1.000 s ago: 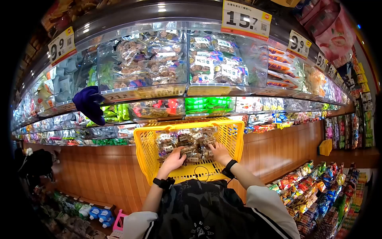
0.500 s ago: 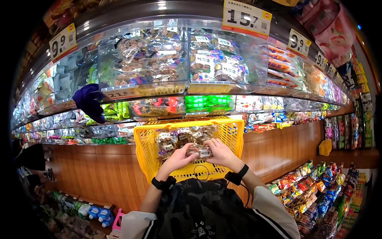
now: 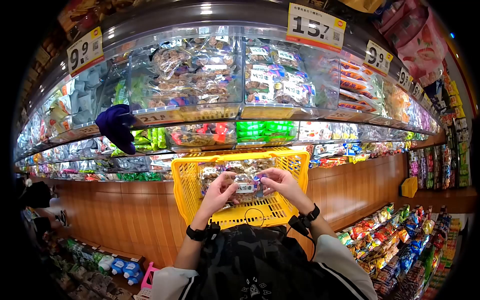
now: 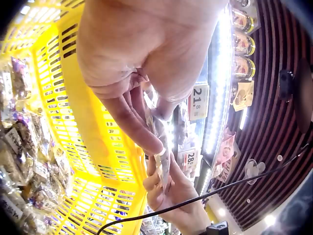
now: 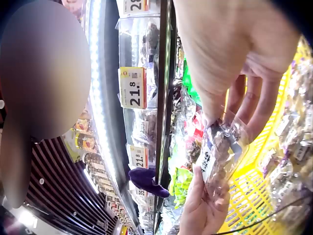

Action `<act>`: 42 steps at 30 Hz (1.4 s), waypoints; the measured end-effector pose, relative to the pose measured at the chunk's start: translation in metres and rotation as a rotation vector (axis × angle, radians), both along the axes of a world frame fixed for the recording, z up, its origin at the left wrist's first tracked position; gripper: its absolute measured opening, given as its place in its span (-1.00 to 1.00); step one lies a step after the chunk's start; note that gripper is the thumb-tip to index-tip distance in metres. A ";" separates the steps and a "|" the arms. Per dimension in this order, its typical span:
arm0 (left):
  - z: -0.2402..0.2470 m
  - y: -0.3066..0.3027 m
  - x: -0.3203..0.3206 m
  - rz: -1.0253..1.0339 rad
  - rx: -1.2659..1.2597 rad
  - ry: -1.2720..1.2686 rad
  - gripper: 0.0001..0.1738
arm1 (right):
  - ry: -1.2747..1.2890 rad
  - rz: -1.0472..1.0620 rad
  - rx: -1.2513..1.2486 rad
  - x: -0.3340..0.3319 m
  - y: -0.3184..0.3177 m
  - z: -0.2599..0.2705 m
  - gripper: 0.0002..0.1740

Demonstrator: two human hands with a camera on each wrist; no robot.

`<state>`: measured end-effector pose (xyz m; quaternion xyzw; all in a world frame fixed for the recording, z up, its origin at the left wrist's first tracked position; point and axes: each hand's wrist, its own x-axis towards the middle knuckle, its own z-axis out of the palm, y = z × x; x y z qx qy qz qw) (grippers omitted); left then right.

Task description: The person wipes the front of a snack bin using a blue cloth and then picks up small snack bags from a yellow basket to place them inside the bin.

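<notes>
Between the two hands is a clear plastic snack packet (image 3: 245, 188) with brown pieces inside and a white label with black characters. My left hand (image 3: 219, 192) pinches its left end, while the right hand (image 3: 283, 186) pinches the right end. From the left wrist, the packet (image 4: 160, 137) shows nearly edge-on, thumb and fingers on either side. In the right wrist view its label and contents (image 5: 220, 152) face the camera. Below the hands stands a yellow shopping basket (image 3: 181, 192), where several similar packets (image 4: 29, 147) lie.
Shelves of bagged snacks run across the front, with clear bins (image 3: 187, 75) and price tags (image 3: 316, 27). A dark purple glove-like item (image 3: 116, 128) hangs at the shelf edge. More snack bags (image 3: 395, 240) fill a display at right. A black cable (image 4: 215, 196) crosses near the hands.
Both hands were apart among the packets in the basket. They came together around one packet, and it is now lifted toward the shelf side, its label turned up to the head view.
</notes>
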<state>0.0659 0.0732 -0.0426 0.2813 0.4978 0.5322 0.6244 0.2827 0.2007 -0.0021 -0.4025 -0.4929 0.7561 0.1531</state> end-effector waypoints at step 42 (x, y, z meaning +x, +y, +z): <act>-0.039 -0.036 -0.044 -0.094 -0.152 0.642 -0.62 | 0.001 0.484 0.902 -0.032 0.063 0.173 -0.78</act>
